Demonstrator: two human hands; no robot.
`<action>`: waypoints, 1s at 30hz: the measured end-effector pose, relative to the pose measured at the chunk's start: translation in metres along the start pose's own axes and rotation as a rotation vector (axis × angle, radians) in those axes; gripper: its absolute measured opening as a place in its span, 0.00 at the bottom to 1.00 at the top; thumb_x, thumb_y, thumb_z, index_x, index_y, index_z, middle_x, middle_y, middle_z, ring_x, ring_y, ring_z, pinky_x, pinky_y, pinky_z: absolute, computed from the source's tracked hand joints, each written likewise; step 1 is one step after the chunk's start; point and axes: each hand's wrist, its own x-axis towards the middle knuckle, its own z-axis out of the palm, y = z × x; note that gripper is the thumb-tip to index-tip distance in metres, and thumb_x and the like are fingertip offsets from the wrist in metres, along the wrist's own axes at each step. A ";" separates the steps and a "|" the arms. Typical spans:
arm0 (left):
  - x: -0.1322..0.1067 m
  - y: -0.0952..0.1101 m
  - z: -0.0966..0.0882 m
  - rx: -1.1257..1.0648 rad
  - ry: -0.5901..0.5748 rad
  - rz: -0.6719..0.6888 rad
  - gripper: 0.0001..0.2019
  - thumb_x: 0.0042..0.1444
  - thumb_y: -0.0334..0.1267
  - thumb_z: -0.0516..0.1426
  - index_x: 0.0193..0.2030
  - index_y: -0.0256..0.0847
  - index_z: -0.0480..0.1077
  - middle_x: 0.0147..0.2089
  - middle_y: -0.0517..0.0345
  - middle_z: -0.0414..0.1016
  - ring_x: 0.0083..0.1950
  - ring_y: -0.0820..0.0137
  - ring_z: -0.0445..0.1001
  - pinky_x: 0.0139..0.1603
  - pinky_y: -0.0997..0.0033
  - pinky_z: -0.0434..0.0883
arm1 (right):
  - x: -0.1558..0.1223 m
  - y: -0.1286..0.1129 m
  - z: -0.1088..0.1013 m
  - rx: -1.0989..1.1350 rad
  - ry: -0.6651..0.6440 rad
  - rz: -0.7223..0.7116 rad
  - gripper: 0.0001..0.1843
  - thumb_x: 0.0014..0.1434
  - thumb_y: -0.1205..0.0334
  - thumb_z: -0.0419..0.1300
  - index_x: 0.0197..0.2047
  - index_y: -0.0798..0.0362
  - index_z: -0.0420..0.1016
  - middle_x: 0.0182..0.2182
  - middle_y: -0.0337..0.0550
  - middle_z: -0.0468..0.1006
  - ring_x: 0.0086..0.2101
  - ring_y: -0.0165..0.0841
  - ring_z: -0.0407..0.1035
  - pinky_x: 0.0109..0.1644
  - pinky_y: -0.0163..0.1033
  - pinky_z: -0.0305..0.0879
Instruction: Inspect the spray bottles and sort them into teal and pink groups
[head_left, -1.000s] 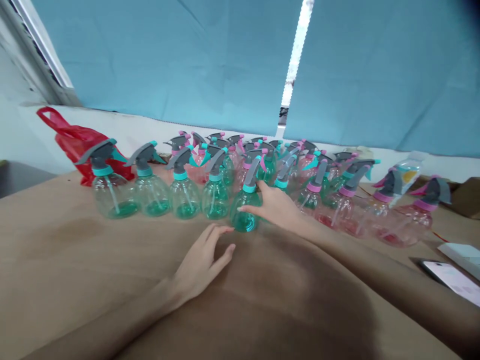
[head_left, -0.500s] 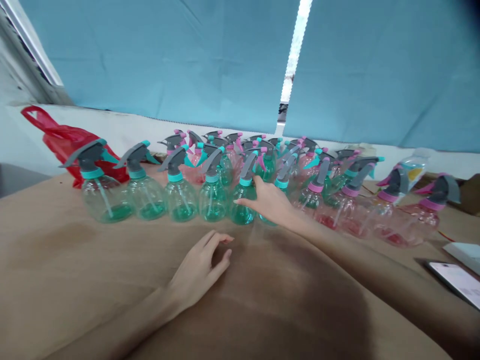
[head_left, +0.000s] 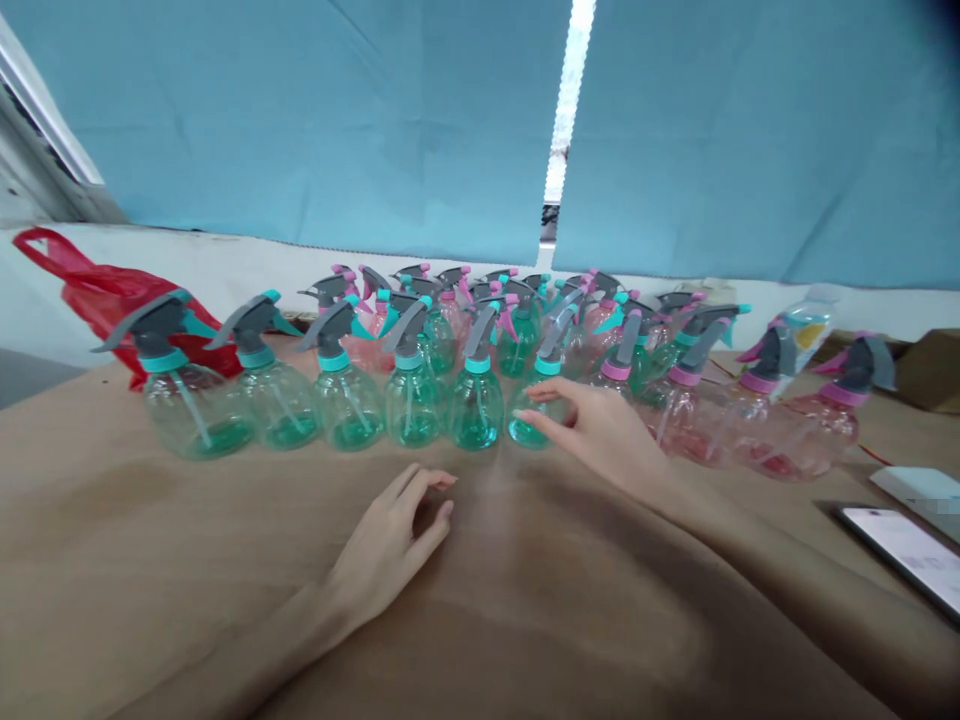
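Spray bottles stand upright across the table in a front row, green ones on the left and pink ones on the right. My right hand (head_left: 600,430) is in front of the row with thumb and fingers apart. Its fingertips overlap a green spray bottle (head_left: 531,432) with a turquoise collar; whether they touch it I cannot tell. Left of that stands another green spray bottle (head_left: 476,410), clear of both hands. My left hand (head_left: 394,535) rests near the tabletop, loosely curled with a gap between thumb and fingers, holding nothing. A pink spray bottle (head_left: 694,425) is partly behind my right wrist.
More spray bottles with grey heads crowd behind the front row. A red plastic bag (head_left: 127,295) sits at the left. On the right are a phone (head_left: 904,555), a white box-like object (head_left: 919,495), a clear bottle (head_left: 806,325) and a brown box (head_left: 930,370). Blue cloth (head_left: 337,130) hangs behind.
My right hand has moved right and toward me, off the green bottle it was at, to the neighbouring one. The left hand stays nearly in place. The view has shifted slightly.
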 end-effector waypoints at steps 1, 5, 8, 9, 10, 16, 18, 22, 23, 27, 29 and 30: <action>0.000 0.000 0.001 0.000 -0.004 0.000 0.08 0.61 0.37 0.49 0.45 0.44 0.64 0.46 0.56 0.72 0.43 0.65 0.74 0.45 0.62 0.71 | -0.005 0.006 -0.004 0.005 0.021 0.017 0.14 0.59 0.50 0.56 0.44 0.49 0.73 0.40 0.41 0.80 0.34 0.39 0.75 0.37 0.42 0.68; 0.002 0.001 0.007 -0.002 -0.009 0.017 0.08 0.61 0.36 0.49 0.46 0.44 0.64 0.46 0.57 0.70 0.44 0.67 0.73 0.47 0.64 0.69 | -0.011 0.025 -0.011 -0.026 0.084 0.112 0.20 0.58 0.47 0.56 0.47 0.52 0.72 0.39 0.44 0.80 0.31 0.38 0.75 0.38 0.44 0.67; 0.004 0.003 0.011 0.003 -0.018 0.027 0.08 0.62 0.35 0.48 0.46 0.44 0.63 0.46 0.58 0.69 0.44 0.68 0.73 0.48 0.64 0.69 | -0.003 0.030 -0.004 -0.084 0.095 0.167 0.29 0.56 0.43 0.56 0.53 0.55 0.67 0.43 0.50 0.78 0.37 0.44 0.74 0.40 0.47 0.67; 0.005 0.004 0.012 0.005 -0.021 0.032 0.08 0.62 0.35 0.48 0.46 0.44 0.63 0.46 0.58 0.69 0.44 0.68 0.73 0.48 0.64 0.69 | 0.000 0.030 -0.001 -0.105 0.084 0.189 0.32 0.55 0.41 0.56 0.55 0.56 0.65 0.43 0.52 0.78 0.40 0.47 0.74 0.41 0.48 0.66; 0.005 0.005 0.013 0.010 -0.025 0.040 0.08 0.62 0.35 0.48 0.46 0.44 0.63 0.46 0.58 0.69 0.44 0.68 0.73 0.48 0.64 0.69 | 0.004 0.030 0.003 -0.124 0.072 0.214 0.36 0.55 0.40 0.55 0.57 0.58 0.63 0.44 0.54 0.78 0.41 0.49 0.73 0.40 0.49 0.66; 0.011 0.015 0.005 0.029 0.051 0.066 0.07 0.61 0.36 0.49 0.46 0.44 0.63 0.46 0.55 0.70 0.44 0.66 0.73 0.45 0.62 0.70 | 0.016 0.024 0.021 -0.158 0.040 0.284 0.40 0.53 0.36 0.54 0.57 0.61 0.62 0.35 0.55 0.78 0.38 0.51 0.73 0.35 0.48 0.66; 0.013 0.021 0.000 0.001 0.095 0.039 0.07 0.61 0.36 0.50 0.45 0.44 0.63 0.45 0.55 0.70 0.42 0.66 0.73 0.42 0.63 0.72 | 0.016 0.023 0.023 -0.169 0.039 0.294 0.39 0.54 0.37 0.54 0.56 0.62 0.62 0.36 0.55 0.78 0.38 0.51 0.73 0.35 0.48 0.66; 0.016 0.036 -0.004 -0.069 0.168 0.011 0.06 0.60 0.37 0.52 0.44 0.43 0.65 0.45 0.55 0.71 0.42 0.66 0.74 0.40 0.65 0.73 | 0.011 0.019 0.021 -0.195 0.040 0.289 0.35 0.55 0.40 0.55 0.54 0.61 0.63 0.42 0.58 0.76 0.39 0.52 0.73 0.36 0.49 0.66; 0.016 0.040 -0.004 -0.092 0.169 0.004 0.06 0.60 0.37 0.52 0.44 0.43 0.65 0.45 0.55 0.71 0.43 0.66 0.74 0.39 0.65 0.73 | 0.008 0.017 0.020 -0.200 0.035 0.283 0.34 0.55 0.40 0.55 0.53 0.61 0.63 0.42 0.59 0.76 0.39 0.52 0.73 0.35 0.49 0.66; 0.024 0.057 0.001 -0.224 0.187 -0.013 0.10 0.59 0.38 0.53 0.48 0.41 0.62 0.48 0.52 0.71 0.47 0.64 0.74 0.45 0.61 0.73 | -0.011 0.006 0.009 -0.201 -0.004 0.232 0.33 0.54 0.40 0.55 0.52 0.59 0.64 0.41 0.57 0.77 0.38 0.51 0.73 0.34 0.48 0.67; 0.033 0.065 0.004 -0.299 0.211 0.016 0.17 0.58 0.39 0.55 0.52 0.41 0.59 0.51 0.49 0.69 0.52 0.63 0.71 0.50 0.58 0.71 | -0.024 -0.002 0.002 -0.191 -0.033 0.192 0.30 0.55 0.41 0.56 0.51 0.58 0.65 0.39 0.54 0.77 0.38 0.49 0.74 0.34 0.47 0.67; 0.038 0.070 0.005 -0.326 0.216 0.036 0.20 0.57 0.39 0.56 0.55 0.41 0.57 0.53 0.48 0.67 0.54 0.62 0.69 0.52 0.57 0.70 | -0.031 -0.006 -0.002 -0.183 -0.051 0.169 0.28 0.55 0.43 0.56 0.50 0.57 0.65 0.39 0.53 0.77 0.37 0.48 0.74 0.34 0.46 0.67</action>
